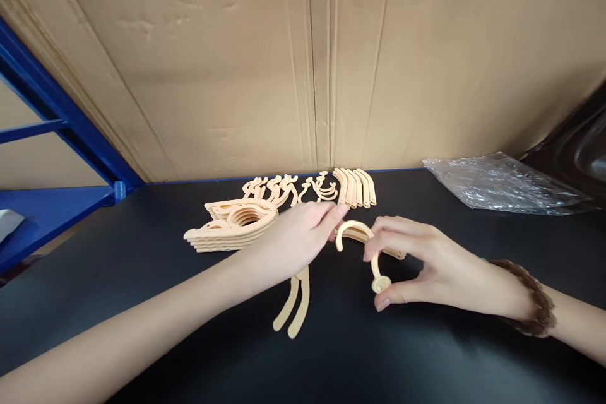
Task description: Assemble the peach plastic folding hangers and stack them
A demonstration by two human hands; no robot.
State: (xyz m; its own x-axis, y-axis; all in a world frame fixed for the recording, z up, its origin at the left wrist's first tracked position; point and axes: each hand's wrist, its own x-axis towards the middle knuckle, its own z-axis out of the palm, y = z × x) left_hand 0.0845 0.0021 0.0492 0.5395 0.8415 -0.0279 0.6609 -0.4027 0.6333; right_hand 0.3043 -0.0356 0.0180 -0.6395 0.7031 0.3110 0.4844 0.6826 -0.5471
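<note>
The cream-coloured, question-mark-shaped hook with a round base (355, 226) is in the right hand (438, 265). This grip is narrow and holds the hook by its stem: the bent fingers are at the upper stem, and the thumb is at the round base, below. The curved end of the hook comes out beyond the fingers, pointing toward the left hand (300, 233), near its fingertips but apart from them.

The left hand is to the left of the hook, and its thumb and fingers are close together; I cannot tell what is held between them. Below this hand, two pale cream, flat, curved strips (298, 312) extend toward the person. Just behind the hook there are more cream pieces, partly hidden by the right hand.

Farther to the left, a stack of cream flat pieces with openings (227, 238) lies on the black, smooth surface (350, 353). Toward the back are scattered small cream hooks (284, 186) and, beside them, a row of cream curved strips (355, 188). A clear, wrinkled plastic bag (497, 184) lies at the right, before the brown cardboard wall (227, 63).
</note>
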